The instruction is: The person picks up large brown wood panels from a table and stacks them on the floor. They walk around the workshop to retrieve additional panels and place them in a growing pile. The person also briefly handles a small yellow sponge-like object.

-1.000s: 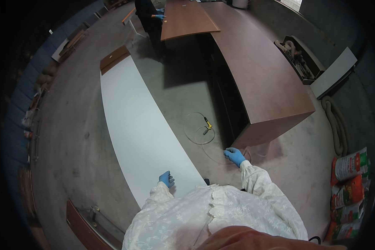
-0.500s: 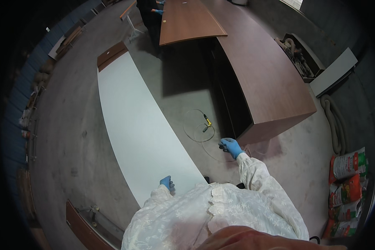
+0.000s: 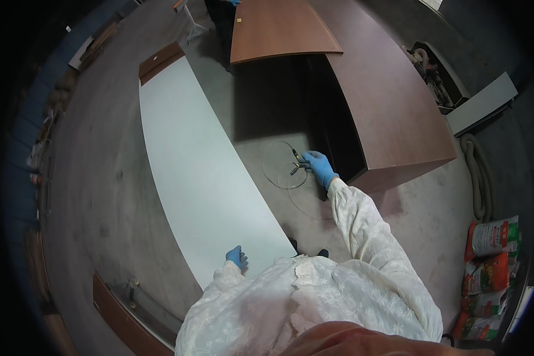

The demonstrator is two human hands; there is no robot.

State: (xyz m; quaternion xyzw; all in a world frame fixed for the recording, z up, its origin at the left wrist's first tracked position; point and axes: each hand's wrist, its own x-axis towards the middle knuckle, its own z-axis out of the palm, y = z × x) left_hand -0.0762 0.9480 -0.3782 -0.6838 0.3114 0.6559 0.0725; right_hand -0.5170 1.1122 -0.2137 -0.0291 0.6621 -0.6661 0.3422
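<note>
A: Which way does the small black-and-yellow tool [image 3: 295,168] lie from our right hand [image 3: 318,168]?

B: Just left of our fingertips, seemingly on the concrete floor [image 3: 113,154], with its thin hose [image 3: 282,187] looped about it. Our blue-gloved fingers cover part of it.

A: And its long axis?

B: The black end sits farther from us and the metal part nearer, so we judge it runs roughly fore and aft, across our left-pointing fingers.

A: Do we have hold of it?

B: We cannot tell. Our right fingers are bent with the thumb close by, but any gap or contact is hidden.

A: Our left hand [image 3: 237,257]?

B: Well apart, over the near end of the white panel [image 3: 196,154], fingers curled; we see nothing in it, though the palm is hidden. Our right is plainly nearer, beside the brown cabinet [image 3: 403,118].
</note>
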